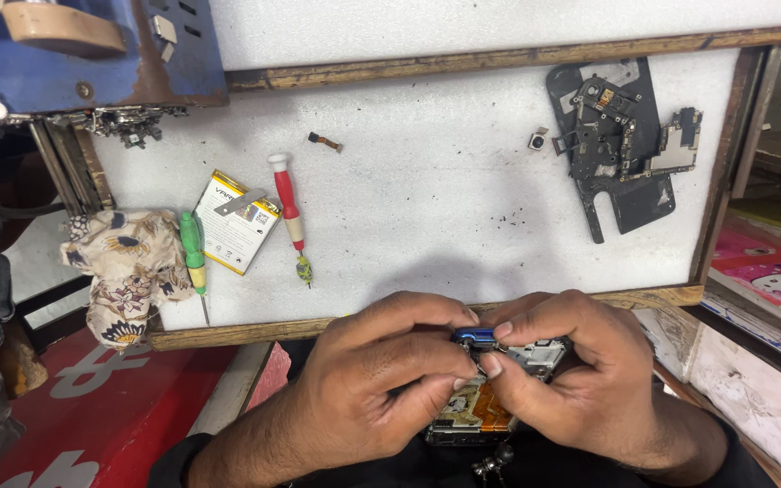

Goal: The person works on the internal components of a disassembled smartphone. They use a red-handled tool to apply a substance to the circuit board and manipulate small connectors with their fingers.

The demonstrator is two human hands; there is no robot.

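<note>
A white surface (463, 190) with a wooden rim fills the view. At its far right lies a black phone back panel (621, 145) carrying loose circuit boards. At its left lie a patterned cloth (124, 267), a flat battery (237, 230), a red screwdriver (287, 206) and a green screwdriver (193, 258). Below the near rim, the left hand (377, 384) and right hand (580, 375) both keep a clenched grip on an opened phone (481, 398), fingertips meeting at its blue top edge.

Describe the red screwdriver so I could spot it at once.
On the white tray, look left of centre, beside the yellow-edged battery. The red screwdriver lies there nearly upright in the picture, with a white cap; its neighbour further left is green and yellow.
</note>
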